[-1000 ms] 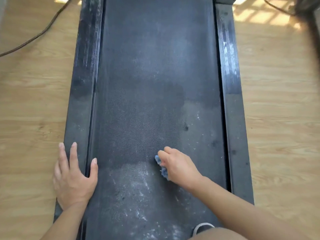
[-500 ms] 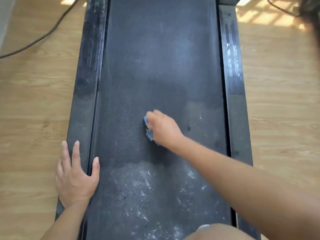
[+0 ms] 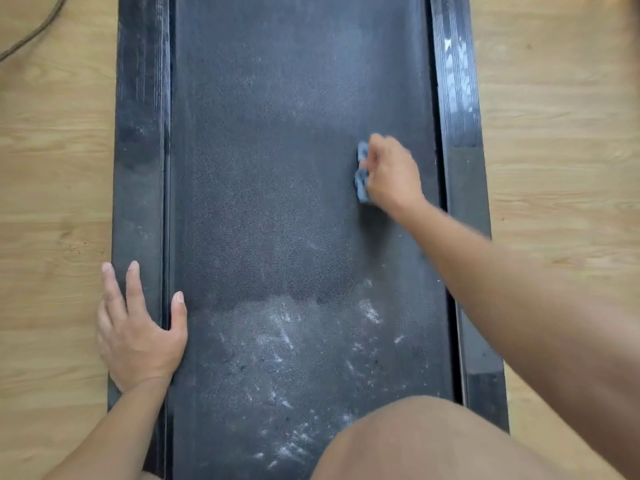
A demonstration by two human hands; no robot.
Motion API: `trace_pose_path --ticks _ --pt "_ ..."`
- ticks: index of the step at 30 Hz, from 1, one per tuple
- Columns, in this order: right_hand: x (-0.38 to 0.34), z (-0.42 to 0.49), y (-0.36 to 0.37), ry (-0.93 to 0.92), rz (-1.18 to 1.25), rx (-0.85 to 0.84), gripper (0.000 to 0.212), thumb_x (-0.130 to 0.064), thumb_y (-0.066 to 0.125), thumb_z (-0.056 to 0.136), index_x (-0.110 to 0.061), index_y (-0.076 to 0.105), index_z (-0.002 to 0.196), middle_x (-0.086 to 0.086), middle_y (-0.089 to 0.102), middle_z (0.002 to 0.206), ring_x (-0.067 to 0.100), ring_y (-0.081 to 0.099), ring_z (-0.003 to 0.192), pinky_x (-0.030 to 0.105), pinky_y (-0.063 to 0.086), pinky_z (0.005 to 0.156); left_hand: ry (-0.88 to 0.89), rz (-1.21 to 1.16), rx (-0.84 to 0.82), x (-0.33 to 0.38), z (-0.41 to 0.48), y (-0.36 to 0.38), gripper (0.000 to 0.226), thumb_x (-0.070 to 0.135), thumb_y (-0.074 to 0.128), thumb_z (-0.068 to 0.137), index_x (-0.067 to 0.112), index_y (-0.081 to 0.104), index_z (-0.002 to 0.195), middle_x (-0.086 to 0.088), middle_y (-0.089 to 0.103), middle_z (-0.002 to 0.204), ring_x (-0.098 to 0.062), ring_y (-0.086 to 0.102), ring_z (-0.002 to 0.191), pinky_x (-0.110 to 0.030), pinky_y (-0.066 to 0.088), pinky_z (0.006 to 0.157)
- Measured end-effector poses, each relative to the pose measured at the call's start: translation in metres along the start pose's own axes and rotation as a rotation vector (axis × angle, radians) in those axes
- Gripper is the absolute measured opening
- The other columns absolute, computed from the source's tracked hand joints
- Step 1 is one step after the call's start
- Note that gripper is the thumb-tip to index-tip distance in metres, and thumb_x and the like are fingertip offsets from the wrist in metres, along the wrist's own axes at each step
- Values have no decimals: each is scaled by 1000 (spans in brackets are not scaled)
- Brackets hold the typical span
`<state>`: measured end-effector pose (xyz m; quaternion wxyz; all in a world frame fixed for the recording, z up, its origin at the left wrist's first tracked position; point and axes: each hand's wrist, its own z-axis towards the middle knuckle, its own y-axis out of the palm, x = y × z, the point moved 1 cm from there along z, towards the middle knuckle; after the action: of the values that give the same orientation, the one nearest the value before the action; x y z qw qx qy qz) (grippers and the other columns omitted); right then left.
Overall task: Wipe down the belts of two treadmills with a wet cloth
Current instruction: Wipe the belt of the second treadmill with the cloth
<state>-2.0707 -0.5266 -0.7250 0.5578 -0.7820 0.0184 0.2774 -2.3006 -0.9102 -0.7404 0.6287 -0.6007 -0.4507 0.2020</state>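
right hand [image 3: 393, 174] grips blue cloth [image 3: 362, 174] on belt [image 3: 294, 168], near right rail [image 3: 460, 98] | left hand [image 3: 138, 330] flat, fingers straight, on left rail [image 3: 140, 133]

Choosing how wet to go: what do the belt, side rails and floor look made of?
Belt: likely rubbery, matte, grainy black texture.
Side rails: probably hard plastic, glossy sheen, fine ridges.
Floor: wood-look planks, visible grain; laminate or real unclear.

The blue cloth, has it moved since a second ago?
Yes: the cloth, in the right hand, slid farther up the belt toward the right side rail.
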Motion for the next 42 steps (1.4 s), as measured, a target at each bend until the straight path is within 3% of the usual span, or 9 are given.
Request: trace_pose_path --ticks 6,11,16,21,25,28,35,38,42 --pt "9 -210 26 -202 -102 -294 26 -9 59 80 -30 48 92 -8 45 92 22 50 78 37 50 57 -19 16 -12 1 -3 -1 81 62 43 94 26 30 165 -3 15 178 -51 41 140 -69 41 109" --pt "-16 -77 18 -35 30 -102 30 1 53 70 -24 40 78 -2 47 84 24 54 66 38 51 56 -23 39 -18 4 0 -1 82 64 42 93 29 27 166 -1 13 178 -51 40 141 -70 43 107" --pt "-44 44 -6 19 -25 11 21 -4 49 80 -20 35 79 1 50 90 32 55 80 34 36 59 -11 28 -23 6 -3 -1 82 65 41 93 31 26 166 1 12 178 -49 38 144 -71 42 108" --pt "-1 -85 27 -132 -36 5 40 -4 58 81 -30 28 83 -7 40 86 27 49 68 44 51 53 -4 31 -14 3 0 -2 81 64 41 93 30 28 166 -1 15 178 -49 39 144 -70 42 109" --pt "42 -206 27 -280 -86 -89 38 -12 56 93 -35 25 89 -14 39 92 22 43 75 36 48 55 -13 29 -16 4 -2 -1 82 65 41 93 29 28 166 -2 15 178 -50 39 144 -70 41 109" --pt "41 -168 14 -289 -62 -80 22 -12 60 90 -25 44 83 -8 47 90 23 46 76 34 44 57 -4 20 -13 6 -1 -1 81 63 43 93 30 29 165 -2 15 178 -52 42 140 -70 42 108" --pt "7 50 -32 11 -127 91 18 -5 54 91 -15 43 80 5 47 86 34 54 79 35 28 56 11 18 4 1 1 -1 81 63 42 93 29 30 165 -3 16 178 -52 42 140 -69 41 109" --pt "20 6 -23 -31 -94 95 15 -6 50 90 -13 41 80 6 48 86 35 52 76 43 42 58 13 -4 9 4 4 -3 80 64 43 93 31 29 165 -1 16 178 -50 41 143 -69 42 109" --pt "54 -155 2 -90 -18 -34 19 -1 49 84 -17 42 78 0 44 87 14 46 68 42 50 58 1 -25 7 0 0 -2 79 62 45 94 32 29 165 -1 15 178 -50 40 142 -70 42 108"
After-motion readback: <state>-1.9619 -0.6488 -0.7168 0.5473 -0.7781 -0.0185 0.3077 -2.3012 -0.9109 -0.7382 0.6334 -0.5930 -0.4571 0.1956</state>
